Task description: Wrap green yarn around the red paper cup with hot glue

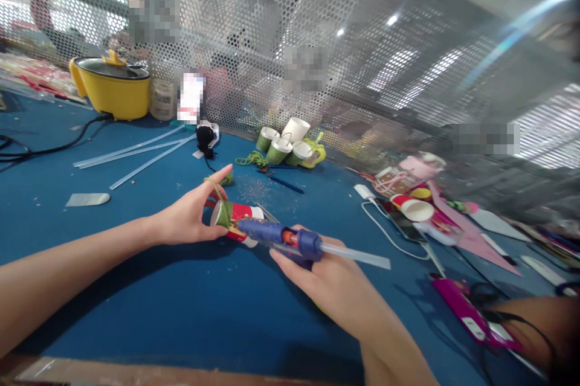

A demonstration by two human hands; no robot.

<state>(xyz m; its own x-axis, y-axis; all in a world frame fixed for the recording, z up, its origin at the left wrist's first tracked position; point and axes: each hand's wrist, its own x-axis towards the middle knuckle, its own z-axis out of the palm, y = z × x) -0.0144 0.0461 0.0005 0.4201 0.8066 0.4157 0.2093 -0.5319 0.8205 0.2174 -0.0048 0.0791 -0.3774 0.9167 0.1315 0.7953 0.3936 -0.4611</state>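
My left hand (193, 211) is closed round the end of a red and white paper cup (242, 212) lying on its side. Green yarn (223, 214) wraps that end of the cup, and a strand of it runs up over my fingers. In my right hand (333, 280) is a blue glue gun (276, 235), its nozzle at the cup's side beside the yarn. A clear glue stick (357, 254) sticks out of the gun's back. My right fingers are partly hidden behind the gun.
Several green-wrapped cups (280, 149) stand at the back by blue-handled pliers (285, 183). Glue sticks (136, 147), a yellow pot (115, 93) and a lit phone (191, 96) are at the left. A magenta power strip (466, 310) and another paper cup (414, 208) lie right.
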